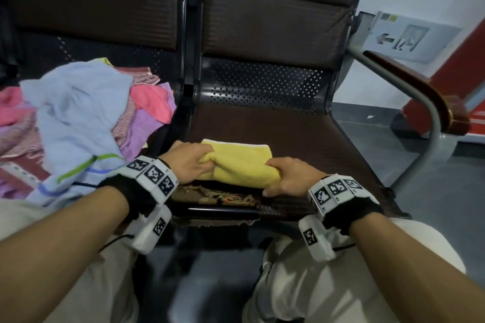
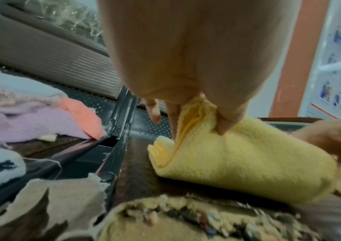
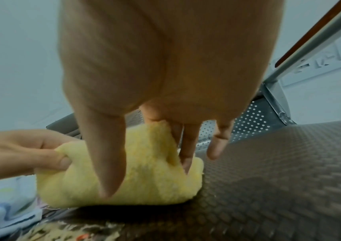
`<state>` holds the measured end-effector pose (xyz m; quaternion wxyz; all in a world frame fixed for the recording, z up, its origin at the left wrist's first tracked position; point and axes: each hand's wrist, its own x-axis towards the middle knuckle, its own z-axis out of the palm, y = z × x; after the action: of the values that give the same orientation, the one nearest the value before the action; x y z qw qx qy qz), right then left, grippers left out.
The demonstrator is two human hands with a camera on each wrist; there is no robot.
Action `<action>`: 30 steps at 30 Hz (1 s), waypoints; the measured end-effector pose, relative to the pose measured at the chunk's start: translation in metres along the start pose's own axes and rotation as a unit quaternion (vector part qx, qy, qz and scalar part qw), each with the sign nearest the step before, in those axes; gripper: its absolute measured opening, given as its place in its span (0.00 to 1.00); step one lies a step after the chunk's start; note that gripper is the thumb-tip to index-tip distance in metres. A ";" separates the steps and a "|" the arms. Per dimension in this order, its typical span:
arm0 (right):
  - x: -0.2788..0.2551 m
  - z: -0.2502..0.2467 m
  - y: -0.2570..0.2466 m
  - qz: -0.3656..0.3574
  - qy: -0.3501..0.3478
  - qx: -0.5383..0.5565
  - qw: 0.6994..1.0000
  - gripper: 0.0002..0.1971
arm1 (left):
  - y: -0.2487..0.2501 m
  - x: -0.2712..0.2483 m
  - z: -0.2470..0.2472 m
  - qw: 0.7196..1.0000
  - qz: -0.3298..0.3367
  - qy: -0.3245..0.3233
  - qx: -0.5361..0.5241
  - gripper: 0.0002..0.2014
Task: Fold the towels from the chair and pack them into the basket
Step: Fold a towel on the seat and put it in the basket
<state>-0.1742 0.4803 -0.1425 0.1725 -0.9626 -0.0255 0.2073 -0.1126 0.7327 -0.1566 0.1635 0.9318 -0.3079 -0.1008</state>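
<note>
Folded fluffy yellow towel (image 1: 244,162) on the brown padded chair seat (image 1: 301,136), left hand (image 1: 187,162) pinching its left end, right hand (image 1: 291,174) gripping its right end, heap of pastel towels (image 1: 78,113) on the neighbouring seat

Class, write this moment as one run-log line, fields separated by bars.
step: folding | left hand grips yellow towel | right hand grips it | on seat | pile unfolded | basket unseen

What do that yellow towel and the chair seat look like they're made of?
Yellow towel: apparently soft microfibre or terry, matte, with a fuzzy pile. Chair seat: seemingly dark woven-textured leatherette; its front edge is torn, showing crumbly stuffing. Behind it, glossy perforated metal.
</note>
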 end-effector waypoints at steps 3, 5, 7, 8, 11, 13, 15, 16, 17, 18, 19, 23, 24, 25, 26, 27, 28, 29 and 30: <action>0.010 -0.004 0.004 0.002 0.043 0.058 0.997 0.17 | -0.011 0.007 -0.009 0.995 -0.005 -0.031 -0.096 0.05; 0.019 -0.009 0.005 0.002 0.067 0.119 0.991 0.10 | -0.019 0.016 -0.015 0.992 -0.029 -0.033 -0.120 0.05; 0.029 -0.014 0.003 0.014 0.073 0.151 0.986 0.10 | -0.025 0.026 -0.018 0.985 -0.061 -0.034 -0.157 0.06; 0.035 -0.017 0.002 0.025 0.077 0.161 0.984 0.12 | -0.027 0.031 -0.018 0.981 -0.074 -0.034 -0.177 0.08; 0.053 -0.017 0.002 0.055 0.097 0.170 0.979 0.14 | -0.033 0.045 -0.015 0.975 -0.106 -0.016 -0.196 0.08; 0.063 -0.013 0.002 0.079 0.110 0.156 0.978 0.18 | -0.038 0.053 -0.008 0.973 -0.126 0.005 -0.192 0.08; 0.074 -0.010 0.003 0.110 0.117 0.130 0.978 0.22 | -0.041 0.061 -0.001 0.976 -0.142 0.018 -0.164 0.10; 0.078 -0.008 0.003 0.127 0.118 0.119 0.978 0.22 | -0.043 0.065 0.003 0.979 -0.148 0.018 -0.137 0.12; 0.082 -0.007 0.003 0.145 0.117 0.115 0.976 0.23 | -0.045 0.068 0.007 0.982 -0.151 0.015 -0.112 0.14; 0.086 -0.007 0.004 0.164 0.113 0.118 0.973 0.24 | -0.047 0.070 0.010 0.984 -0.152 0.011 -0.090 0.15; 0.088 -0.007 0.004 0.184 0.102 0.120 0.970 0.26 | -0.050 0.072 0.013 0.986 -0.150 0.005 -0.072 0.16; 0.095 -0.006 0.000 0.242 0.011 0.084 0.966 0.38 | -0.058 0.077 0.017 0.990 -0.130 -0.033 -0.035 0.18; 0.096 -0.007 -0.002 0.241 -0.007 0.097 0.966 0.38 | -0.058 0.078 0.017 0.991 -0.121 -0.038 -0.036 0.18; 0.097 -0.008 -0.003 0.237 -0.018 0.115 0.964 0.38 | -0.057 0.077 0.017 0.992 -0.113 -0.038 -0.039 0.17; 0.096 -0.011 -0.005 0.231 -0.023 0.130 0.964 0.37 | -0.057 0.075 0.016 0.993 -0.106 -0.035 -0.044 0.17; 0.095 -0.015 -0.007 0.222 -0.022 0.141 0.964 0.37 | -0.057 0.071 0.014 0.993 -0.102 -0.032 -0.048 0.16; 0.092 -0.020 -0.010 0.207 -0.016 0.149 0.967 0.37 | -0.057 0.068 0.011 0.993 -0.102 -0.027 -0.050 0.16; 0.088 -0.027 -0.014 0.183 -0.002 0.156 0.971 0.35 | -0.056 0.064 0.007 0.993 -0.106 -0.017 -0.055 0.16; 0.083 -0.034 -0.018 0.150 0.023 0.165 0.975 0.31 | -0.054 0.061 0.001 0.992 -0.107 -0.002 -0.070 0.17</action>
<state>-0.0844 0.4963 -0.1393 0.2967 -0.9182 0.1576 0.2096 -0.0357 0.7363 -0.1821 0.2156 0.9456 -0.1986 -0.1410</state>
